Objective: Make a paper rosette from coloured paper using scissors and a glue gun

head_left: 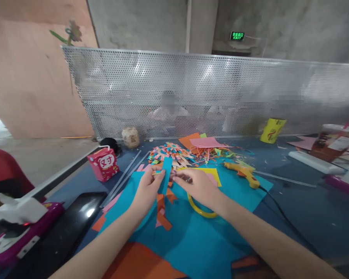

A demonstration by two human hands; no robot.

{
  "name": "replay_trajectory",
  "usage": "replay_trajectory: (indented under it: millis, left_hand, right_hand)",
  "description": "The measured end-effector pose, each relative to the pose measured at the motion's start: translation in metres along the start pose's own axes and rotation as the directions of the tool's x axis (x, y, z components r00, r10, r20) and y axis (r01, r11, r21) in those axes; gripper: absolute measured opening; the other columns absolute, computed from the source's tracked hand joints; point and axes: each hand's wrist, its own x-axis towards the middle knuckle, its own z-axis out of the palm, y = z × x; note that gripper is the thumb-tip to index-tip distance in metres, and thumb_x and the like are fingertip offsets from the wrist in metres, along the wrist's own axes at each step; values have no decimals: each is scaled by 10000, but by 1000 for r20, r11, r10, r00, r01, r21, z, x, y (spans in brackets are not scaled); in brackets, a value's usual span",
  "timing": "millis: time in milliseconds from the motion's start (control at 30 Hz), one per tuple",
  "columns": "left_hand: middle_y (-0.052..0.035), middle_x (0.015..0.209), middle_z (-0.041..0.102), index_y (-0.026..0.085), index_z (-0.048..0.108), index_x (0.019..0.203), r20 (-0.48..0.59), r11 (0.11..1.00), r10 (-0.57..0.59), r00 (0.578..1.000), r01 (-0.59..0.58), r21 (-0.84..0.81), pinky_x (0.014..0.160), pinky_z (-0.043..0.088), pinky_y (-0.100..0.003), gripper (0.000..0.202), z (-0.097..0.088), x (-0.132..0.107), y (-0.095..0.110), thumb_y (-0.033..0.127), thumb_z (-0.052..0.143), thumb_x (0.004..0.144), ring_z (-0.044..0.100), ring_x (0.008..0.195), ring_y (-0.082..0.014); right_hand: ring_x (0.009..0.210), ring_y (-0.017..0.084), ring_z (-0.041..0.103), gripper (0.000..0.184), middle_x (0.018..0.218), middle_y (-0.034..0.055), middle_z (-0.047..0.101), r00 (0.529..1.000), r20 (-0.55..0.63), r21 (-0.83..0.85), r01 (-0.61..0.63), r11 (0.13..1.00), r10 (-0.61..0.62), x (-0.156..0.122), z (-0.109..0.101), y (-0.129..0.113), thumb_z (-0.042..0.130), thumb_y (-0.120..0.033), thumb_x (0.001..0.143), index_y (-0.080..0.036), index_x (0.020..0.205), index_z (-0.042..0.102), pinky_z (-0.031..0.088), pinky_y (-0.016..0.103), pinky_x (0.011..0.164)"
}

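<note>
My left hand (147, 190) pinches a narrow blue paper strip (165, 174) that stands up from its fingers. My right hand (197, 185) is closed in a pinch just right of the strip, at its lower part; what its fingertips grip is too small to make out. Both hands hover over large blue paper sheets (192, 240). Orange paper scraps (163, 211) lie under the left hand. A yellow scissor handle loop (199, 209) shows beneath the right wrist. A paper flower of folded coloured strips (170, 152) lies just beyond the hands.
A yellow glue gun (242, 173) with a black cord lies to the right. A red drink carton (103, 163), glue sticks (125, 176), a black tablet (72, 224), a twine ball (130, 137) and a yellow cup (272, 130) stand around. A perforated metal screen (209, 93) backs the table; people sit behind it.
</note>
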Motion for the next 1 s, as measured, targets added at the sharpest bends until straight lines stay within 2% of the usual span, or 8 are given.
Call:
replay_trajectory:
  millis: [133,367,533,600,700,800,933,1000]
  left_hand:
    - [55,552,593,211,448,811,-46,999,29,999,-30,-30,425,366,-170,268,-4,3,0,413,591,709,564,493,-108]
    - [39,528,593,216,402,782,168,1000,11,986,-12,7,492,430,-227,257,3,-1,-10,438,528,754,586,500,-143]
    - [-5,681,611,194,487,754,190,943,129,973,-180,281,625,450,-260,297,-8,7,-2,483,433,793,598,676,-161]
    - [-47,787,635,187,519,775,134,842,148,980,-196,502,714,445,-307,360,-19,14,3,519,383,798,597,793,-200]
    - [-140,1013,604,172,549,904,-76,418,82,994,36,908,841,371,-463,468,-35,25,4,590,455,715,518,1009,-331]
    - [-229,1135,528,133,560,964,-213,157,-38,976,217,964,878,296,-541,628,-43,32,-3,668,453,653,424,1111,-417]
    - [-214,1139,528,168,589,898,-208,223,-118,971,230,947,882,278,-549,590,-43,37,-9,665,516,588,418,1122,-421]
    - [-187,1032,579,177,594,756,-194,367,-109,975,221,904,862,286,-559,494,-44,39,-11,607,621,516,436,1087,-440]
  right_hand:
    - [804,192,633,224,852,54,695,999,-38,233,-1,972,10,5,15,-4,481,-299,818,-176,823,668,476,295,713]
    - [597,163,596,209,671,17,638,987,-23,563,-121,818,162,5,28,8,548,-344,746,-164,713,648,482,276,579]
    - [655,168,589,203,705,21,623,964,-111,581,-133,803,240,5,25,18,585,-367,695,-172,715,634,485,269,575]
    - [619,151,574,199,657,0,600,947,-130,577,-170,799,295,6,20,24,590,-379,679,-181,676,610,468,253,553]
    - [524,128,534,221,570,-28,555,919,-97,635,-239,735,383,6,15,30,600,-412,653,-193,665,576,426,239,492]
    - [457,115,488,240,512,-47,506,909,-37,697,-275,662,416,6,12,32,608,-428,633,-199,687,560,381,232,442]
    - [435,89,429,211,496,-70,446,909,31,722,-308,620,415,3,15,30,607,-398,634,-200,668,542,354,221,438]
    - [450,80,416,187,511,-74,437,904,44,713,-326,621,424,2,18,31,610,-369,637,-196,673,547,355,216,452]
